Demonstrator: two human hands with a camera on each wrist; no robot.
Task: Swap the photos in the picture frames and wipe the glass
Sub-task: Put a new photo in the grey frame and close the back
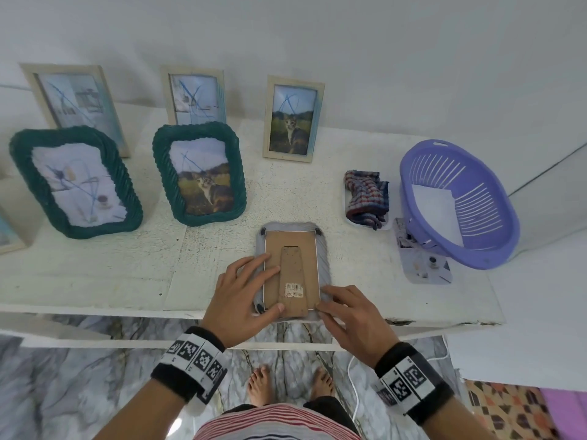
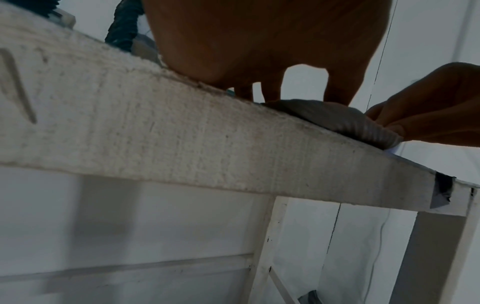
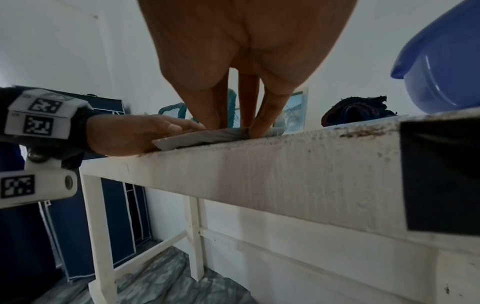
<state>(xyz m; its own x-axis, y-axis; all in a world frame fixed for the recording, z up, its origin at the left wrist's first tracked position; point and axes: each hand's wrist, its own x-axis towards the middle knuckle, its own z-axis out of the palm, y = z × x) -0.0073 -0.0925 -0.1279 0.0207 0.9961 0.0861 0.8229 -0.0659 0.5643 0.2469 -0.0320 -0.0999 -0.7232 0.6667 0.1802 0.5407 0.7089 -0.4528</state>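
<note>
White-painted tabletop (image 1: pixel 95 281) carries a grey frame (image 1: pixel 324 255) face-down at its near edge, overhanging; left hand (image 1: pixel 244 293) and right hand (image 1: pixel 352 315) press it with flat, relaxed fingers, grasping nothing. A careless shove could tip it floorward, cracking glass.

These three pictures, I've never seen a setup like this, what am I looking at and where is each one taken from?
No machine: a person works with bare hands, wearing three cameras. The head view looks down on a white table; the two wrist views look along each hand from below the table edge. A grey frame lies face down, cardboard back up. The left hand rests flat on it; the right hand touches its near corner. Around it stand other frames, a checked cloth and a purple basket.
</note>
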